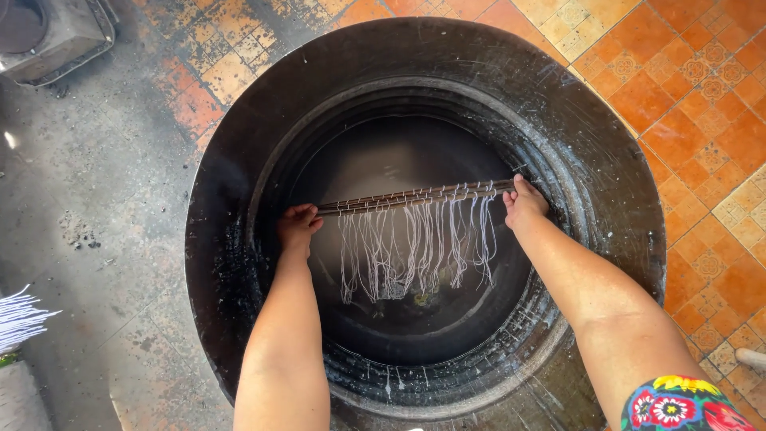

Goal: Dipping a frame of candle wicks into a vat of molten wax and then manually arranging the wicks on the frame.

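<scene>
**Rod held level across the vat, one hand at each end**

A thin rod lies nearly horizontal across the middle of the frame, its long axis running left to right with the right end tilted slightly higher. The left hand is closed around the left end, fingers curled over it. The right hand grips the right end, close to the inner wall of the vat. Both hands are on the rod, so neither is nearer; the rod spans the gap between them, and both forearms reach up from the bottom of the frame to meet it.

White strings hang in a row from the rod, between the hands, dropping toward the dark liquid in the middle of the vat. Their lower ends seem to reach the surface, though just where they meet it is hard to tell.

The vat is round, black and wet, filling most of the frame. Orange tiles lie at the upper right, and a bundle of white strands shows at the left edge.
</scene>
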